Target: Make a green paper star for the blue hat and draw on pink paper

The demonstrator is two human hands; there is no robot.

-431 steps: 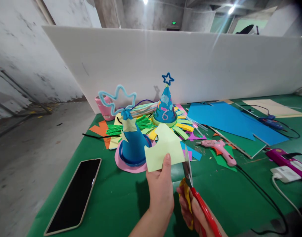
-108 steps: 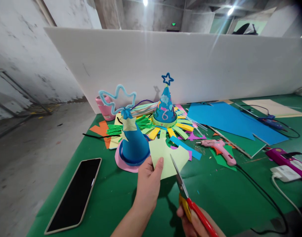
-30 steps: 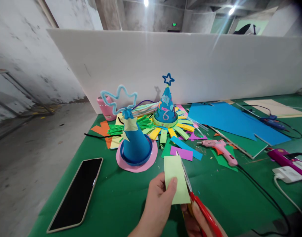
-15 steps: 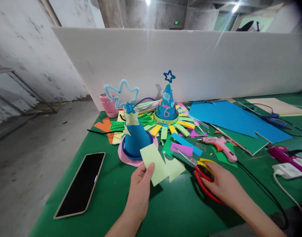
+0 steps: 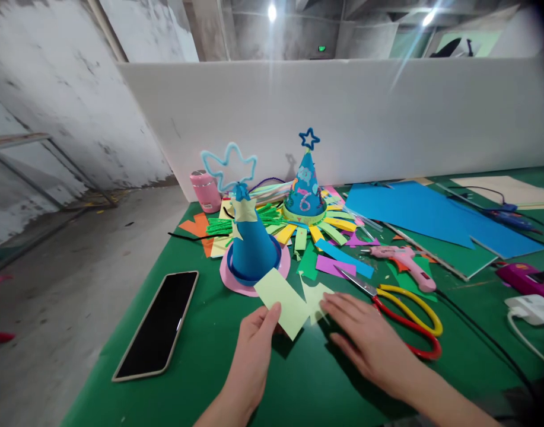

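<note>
My left hand (image 5: 254, 347) pinches a pale green paper strip (image 5: 281, 301) just in front of a blue cone hat on a pink paper disc (image 5: 253, 252). My right hand (image 5: 369, 344) lies open and flat on the green table (image 5: 200, 379), its fingertips touching a second pale green cut piece (image 5: 315, 294). The red and yellow scissors (image 5: 400, 308) lie on the table just right of that hand, not held. A second blue cone hat with a "6" and a star (image 5: 305, 190) stands further back on a fan of coloured strips.
A black phone (image 5: 158, 323) lies at the left near the table edge. A pink glue gun (image 5: 403, 261), blue sheets (image 5: 427, 216), a purple device (image 5: 523, 276) and white plug with cables sit at the right. A white board (image 5: 365, 112) walls the far side.
My right hand has let go of the scissors, which now lie on the table, and moved left onto the cut piece. The sheet was cut in two about a second ago.
</note>
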